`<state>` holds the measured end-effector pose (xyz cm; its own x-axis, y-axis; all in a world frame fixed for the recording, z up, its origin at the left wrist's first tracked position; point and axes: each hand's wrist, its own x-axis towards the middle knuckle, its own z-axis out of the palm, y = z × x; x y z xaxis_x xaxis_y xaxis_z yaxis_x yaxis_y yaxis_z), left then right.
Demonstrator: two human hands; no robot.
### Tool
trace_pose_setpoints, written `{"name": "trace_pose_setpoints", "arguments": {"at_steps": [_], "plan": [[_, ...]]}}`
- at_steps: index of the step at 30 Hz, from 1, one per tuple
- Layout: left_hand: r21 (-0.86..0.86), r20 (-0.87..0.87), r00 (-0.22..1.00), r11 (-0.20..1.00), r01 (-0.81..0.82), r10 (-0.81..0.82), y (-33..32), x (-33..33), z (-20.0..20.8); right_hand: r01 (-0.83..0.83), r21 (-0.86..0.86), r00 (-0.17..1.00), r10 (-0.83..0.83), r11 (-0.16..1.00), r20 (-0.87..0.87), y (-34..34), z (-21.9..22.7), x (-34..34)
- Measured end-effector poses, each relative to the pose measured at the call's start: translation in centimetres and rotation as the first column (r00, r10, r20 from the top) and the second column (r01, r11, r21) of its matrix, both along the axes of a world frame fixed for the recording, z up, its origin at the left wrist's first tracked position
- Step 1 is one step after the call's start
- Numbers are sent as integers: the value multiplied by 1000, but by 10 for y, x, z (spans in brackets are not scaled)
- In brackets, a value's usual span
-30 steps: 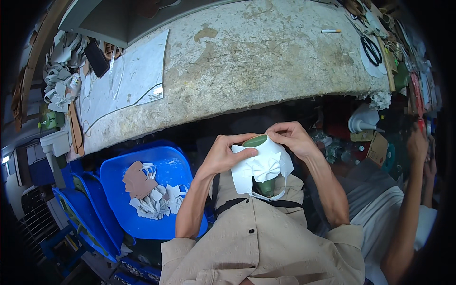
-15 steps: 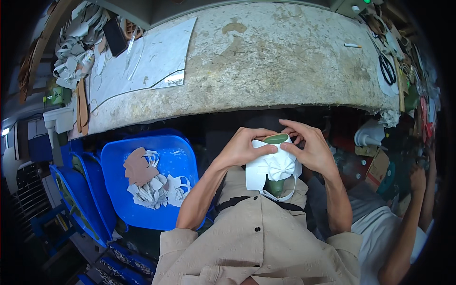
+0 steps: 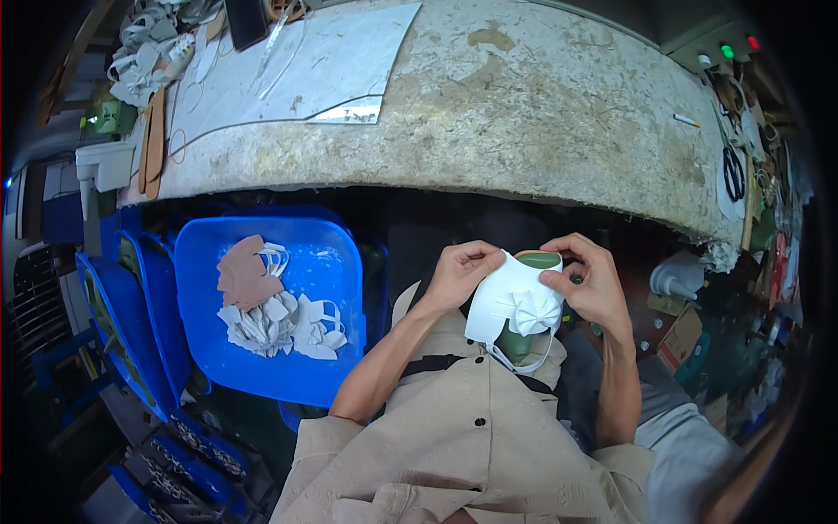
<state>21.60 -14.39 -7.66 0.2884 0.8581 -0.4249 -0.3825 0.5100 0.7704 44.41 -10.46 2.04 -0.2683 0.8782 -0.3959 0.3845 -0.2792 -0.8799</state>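
A green shoe last stands in my lap, toe toward me, with a white shoe upper draped over it. The upper has a pleated white flower on its front and a thin strap looping round the toe end. My left hand pinches the upper's top left edge between thumb and fingertips, holding it out from the last. At the top right, my right hand grips the upper against the last, thumb in front. Its other fingers curl behind and are partly hidden.
A blue tub at my left holds brown and white cut uppers. Ahead runs a worn worktable with a clear sheet, a phone, a cigarette and black-handled scissors. Another person's blurred arm is at right.
My left hand has gone from pressing its thumb on the upper's front to pulling its left edge outward. My right thumb has shifted to the right edge. The view has shifted slightly.
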Motion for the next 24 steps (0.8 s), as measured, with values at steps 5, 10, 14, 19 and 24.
{"name": "trace_pose_setpoints", "arguments": {"at_steps": [5,10,14,19,24], "plan": [[-26,-16,997,997,69,-70,12,2,6,2,-24,999,-1,1000,41,1,2,-2],[-9,-52,989,990,139,-139,17,5,3,-16,-40,998,18,999,58,1,8,-3],[-36,-36,970,970,240,-241,24,4,2,-30,-59,997,34,998,69,1,8,-3],[-77,65,941,938,337,-332,30,7,-7,-116,-38,980,121,992,158,4,13,1],[-49,138,881,886,462,-452,45,10,-5,-377,27,900,359,926,247,19,28,-3]]}}
